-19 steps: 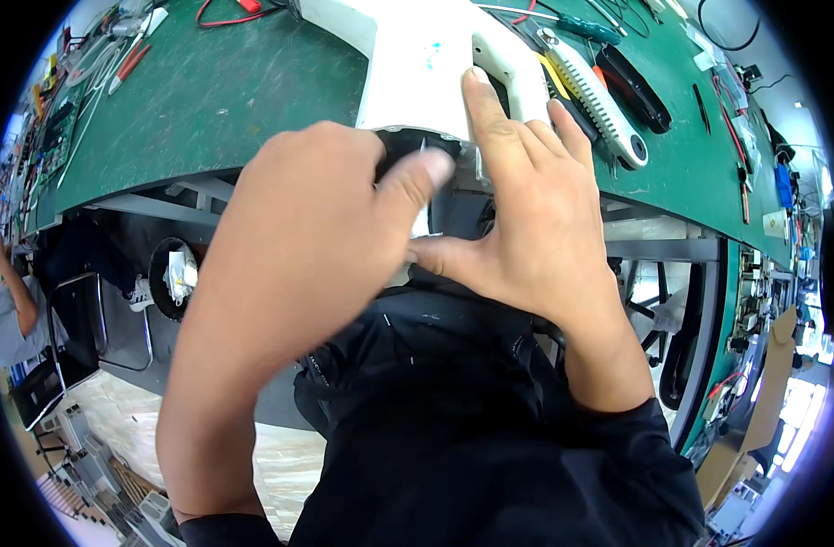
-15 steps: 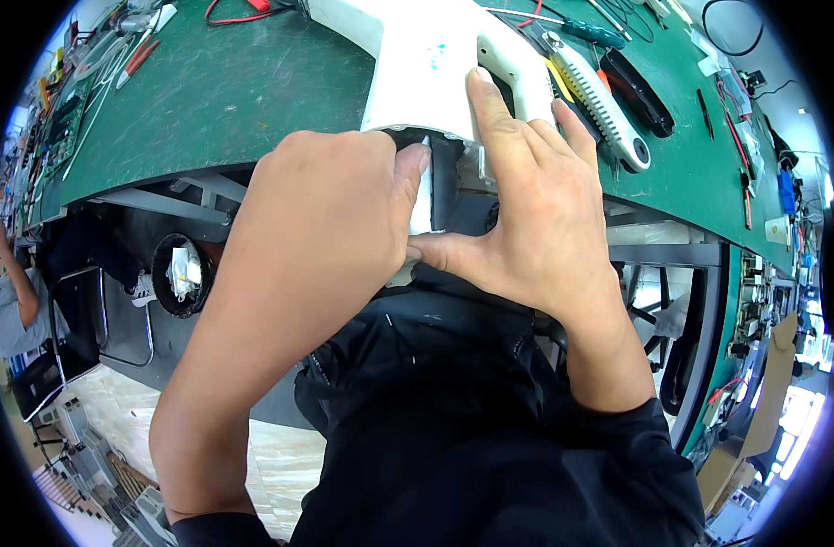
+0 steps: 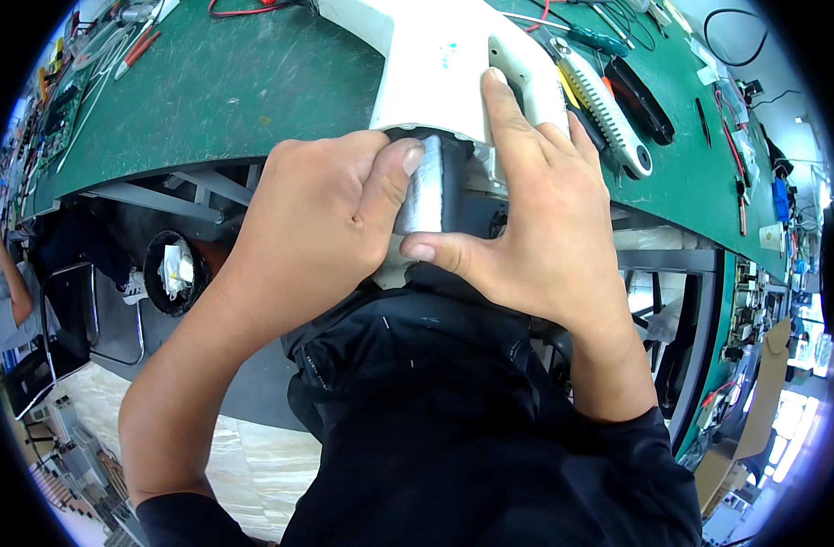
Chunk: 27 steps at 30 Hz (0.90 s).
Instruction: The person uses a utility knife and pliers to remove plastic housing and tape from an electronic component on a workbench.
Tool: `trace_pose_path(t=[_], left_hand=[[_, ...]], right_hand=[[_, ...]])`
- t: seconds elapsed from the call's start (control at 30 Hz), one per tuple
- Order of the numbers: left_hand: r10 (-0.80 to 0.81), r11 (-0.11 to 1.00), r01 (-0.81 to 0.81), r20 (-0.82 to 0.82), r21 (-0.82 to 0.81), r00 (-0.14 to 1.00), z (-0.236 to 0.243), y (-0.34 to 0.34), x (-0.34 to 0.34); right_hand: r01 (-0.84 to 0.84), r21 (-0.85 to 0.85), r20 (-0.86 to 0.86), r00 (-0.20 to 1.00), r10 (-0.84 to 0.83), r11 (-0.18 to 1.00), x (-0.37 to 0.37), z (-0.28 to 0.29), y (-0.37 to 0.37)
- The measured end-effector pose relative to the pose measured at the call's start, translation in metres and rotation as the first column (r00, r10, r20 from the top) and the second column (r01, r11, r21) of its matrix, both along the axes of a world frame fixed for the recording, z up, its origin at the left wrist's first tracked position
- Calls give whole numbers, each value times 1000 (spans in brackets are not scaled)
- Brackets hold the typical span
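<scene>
A white plastic housing (image 3: 431,77) with a looped handle lies at the near edge of the green workbench. From its near end sticks a silver-faced block (image 3: 424,193) with a dark side, whose exact kind I cannot make out. My left hand (image 3: 321,201) is closed at the block's left side, thumb along the silver face and the other fingertips hidden. My right hand (image 3: 549,205) braces the housing: its fingers lie along the handle side, and its thumb reaches across to the block's lower end.
Right of the housing lie a white-handled cutter (image 3: 604,100), a black case (image 3: 638,100) and a green-handled screwdriver (image 3: 599,38). Red-handled pliers (image 3: 136,55) and cables are at the far left. Below stands a black waste bin (image 3: 178,296); another person (image 3: 16,292) sits at left.
My left thumb has drawn back to the left, and more of the block's silver face shows. The right hand stays on the housing. The whole view has shifted slightly.
</scene>
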State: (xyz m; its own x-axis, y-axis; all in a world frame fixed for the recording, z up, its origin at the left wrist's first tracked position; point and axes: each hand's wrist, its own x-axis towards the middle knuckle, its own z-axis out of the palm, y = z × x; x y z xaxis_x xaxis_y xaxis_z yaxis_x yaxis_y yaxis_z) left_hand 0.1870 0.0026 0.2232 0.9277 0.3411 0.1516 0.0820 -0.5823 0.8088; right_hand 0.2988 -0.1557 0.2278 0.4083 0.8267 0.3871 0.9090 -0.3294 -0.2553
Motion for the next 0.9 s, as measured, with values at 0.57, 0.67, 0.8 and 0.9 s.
trace_pose_path(t=[0.57, 0.67, 0.8, 0.9], left_hand=[[-67, 933, 93, 87, -348, 994, -19, 10, -4], [-51, 962, 67, 67, -264, 996, -18, 10, -6], [-43, 949, 71, 99, -307, 994, -16, 8, -2], [-88, 983, 93, 38, -156, 995, -12, 11, -2]], right_hand=[[1, 5, 102, 995, -2, 1000, -1, -3, -2], [3, 2, 76, 997, -3, 1000, -3, -4, 0], [1, -2, 67, 998, -1, 1000, -1, -4, -2], [-14, 37, 58, 998, 12, 999, 3, -8, -3]])
